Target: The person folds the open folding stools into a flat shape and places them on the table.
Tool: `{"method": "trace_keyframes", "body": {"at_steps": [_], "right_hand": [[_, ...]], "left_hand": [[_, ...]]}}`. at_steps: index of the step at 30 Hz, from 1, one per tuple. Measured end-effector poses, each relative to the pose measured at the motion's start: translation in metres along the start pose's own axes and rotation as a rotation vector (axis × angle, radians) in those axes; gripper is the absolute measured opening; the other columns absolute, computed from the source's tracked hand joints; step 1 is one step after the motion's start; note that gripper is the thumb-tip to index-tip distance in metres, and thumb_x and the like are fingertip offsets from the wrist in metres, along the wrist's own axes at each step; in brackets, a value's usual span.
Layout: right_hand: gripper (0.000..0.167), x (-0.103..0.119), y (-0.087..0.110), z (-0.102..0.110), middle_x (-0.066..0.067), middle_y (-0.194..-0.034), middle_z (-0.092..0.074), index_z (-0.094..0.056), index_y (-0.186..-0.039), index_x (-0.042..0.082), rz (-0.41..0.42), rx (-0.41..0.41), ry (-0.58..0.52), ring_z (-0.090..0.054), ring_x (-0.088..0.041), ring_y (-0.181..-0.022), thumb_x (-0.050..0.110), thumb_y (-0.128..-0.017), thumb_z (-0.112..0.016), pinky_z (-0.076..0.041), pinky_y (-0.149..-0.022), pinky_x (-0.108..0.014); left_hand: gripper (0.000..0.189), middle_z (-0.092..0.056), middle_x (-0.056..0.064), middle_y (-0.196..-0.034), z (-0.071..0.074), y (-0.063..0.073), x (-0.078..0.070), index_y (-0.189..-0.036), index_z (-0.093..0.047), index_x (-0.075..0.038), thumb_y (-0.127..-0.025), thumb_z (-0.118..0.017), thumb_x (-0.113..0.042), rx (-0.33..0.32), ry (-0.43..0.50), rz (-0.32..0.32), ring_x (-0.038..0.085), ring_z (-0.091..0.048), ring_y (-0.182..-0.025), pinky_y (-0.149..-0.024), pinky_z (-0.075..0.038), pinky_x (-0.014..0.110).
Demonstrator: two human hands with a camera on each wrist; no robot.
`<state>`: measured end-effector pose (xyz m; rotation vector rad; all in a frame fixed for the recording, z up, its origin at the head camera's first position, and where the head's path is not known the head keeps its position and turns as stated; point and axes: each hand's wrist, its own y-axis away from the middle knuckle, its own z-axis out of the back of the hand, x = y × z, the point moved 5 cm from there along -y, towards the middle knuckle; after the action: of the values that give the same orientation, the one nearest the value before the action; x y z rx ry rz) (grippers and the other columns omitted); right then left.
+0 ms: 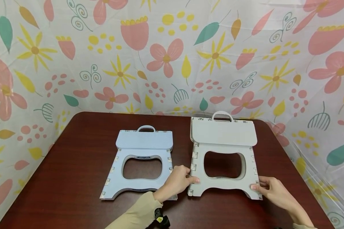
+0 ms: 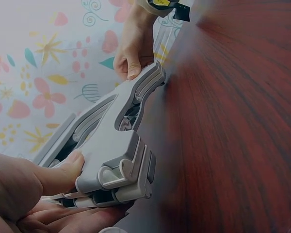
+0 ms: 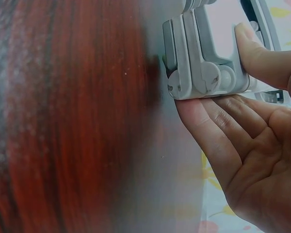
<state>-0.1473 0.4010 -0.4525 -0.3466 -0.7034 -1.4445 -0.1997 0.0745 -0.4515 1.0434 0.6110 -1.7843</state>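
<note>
A white folding step stool (image 1: 225, 132), folded flat with its handle at the far end, is on the right side in the head view. My left hand (image 1: 177, 180) grips its left leg edge, thumb on the upper face and fingers along the side. At the opposite edge my right hand (image 1: 276, 192) holds the right leg in the same way. Both wrist views show the folded layers of the leg ends between thumb and fingers, such as the leg end (image 3: 211, 73) by the right hand. Left of it lies a light blue folding step stool (image 1: 144, 140), also folded, partly covered by my left forearm.
Both stools are over a dark reddish-brown wooden table (image 1: 83, 152) with rounded far corners. A white curtain (image 1: 166, 86) printed with flowers and leaves hangs behind the table and along its sides. A black strap device (image 1: 161, 219) is on my left wrist.
</note>
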Motion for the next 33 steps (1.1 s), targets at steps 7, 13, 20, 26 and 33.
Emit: {"method": "trace_keyframes", "body": {"at_steps": [7, 13, 20, 26, 33], "right_hand": [[0.043, -0.0024, -0.0004, -0.0010, -0.001, -0.089, -0.073, -0.064, -0.118, -0.005, -0.026, 0.020, -0.017, -0.060, 0.005, -0.075, 0.030, -0.094, -0.064, -0.048, -0.064, -0.021], [0.039, -0.0044, -0.0012, -0.0001, 0.002, -0.086, -0.073, -0.065, -0.115, -0.003, -0.011, 0.023, -0.008, -0.058, 0.005, -0.073, 0.030, -0.094, -0.063, -0.047, -0.063, -0.020], [0.035, -0.0052, -0.0021, 0.0013, 0.004, -0.085, -0.072, -0.066, -0.112, 0.000, -0.011, 0.017, 0.006, -0.057, 0.006, -0.073, 0.030, -0.095, -0.063, -0.046, -0.064, -0.020], [0.032, -0.0037, -0.0026, 0.0008, 0.005, -0.082, -0.071, -0.067, -0.109, 0.002, -0.007, 0.020, 0.018, -0.054, 0.005, -0.070, 0.031, -0.095, -0.062, -0.044, -0.063, -0.020], [0.026, -0.0028, -0.0031, 0.0008, 0.009, -0.077, -0.068, -0.068, -0.103, 0.005, 0.013, 0.021, 0.022, -0.050, 0.005, -0.067, 0.030, -0.096, -0.061, -0.042, -0.061, -0.020]], "left_hand": [[0.044, -0.023, -0.012, -0.043, -0.0012, 0.0008, 0.0008, -0.054, -0.045, -0.015, -0.080, -0.078, -0.029, -0.001, -0.003, 0.020, 0.002, -0.020, -0.042, -0.043, -0.017, 0.018], [0.042, -0.022, -0.013, -0.043, -0.0016, 0.0009, 0.0004, -0.055, -0.049, -0.014, -0.080, -0.078, -0.029, -0.006, -0.006, 0.020, 0.001, -0.020, -0.042, -0.043, -0.017, 0.018], [0.049, -0.022, -0.013, -0.042, -0.0019, 0.0002, -0.0003, -0.053, -0.039, -0.018, -0.080, -0.078, -0.029, -0.013, -0.008, 0.030, 0.001, -0.020, -0.041, -0.042, -0.017, 0.017], [0.048, -0.023, -0.013, -0.042, -0.0031, 0.0001, 0.0017, -0.053, -0.041, -0.018, -0.081, -0.078, -0.029, -0.015, -0.011, 0.044, 0.001, -0.022, -0.041, -0.042, -0.018, 0.018], [0.044, -0.024, -0.013, -0.041, -0.0030, 0.0002, 0.0016, -0.054, -0.046, -0.016, -0.081, -0.078, -0.029, -0.016, -0.012, 0.043, 0.001, -0.022, -0.040, -0.042, -0.018, 0.018]]}}
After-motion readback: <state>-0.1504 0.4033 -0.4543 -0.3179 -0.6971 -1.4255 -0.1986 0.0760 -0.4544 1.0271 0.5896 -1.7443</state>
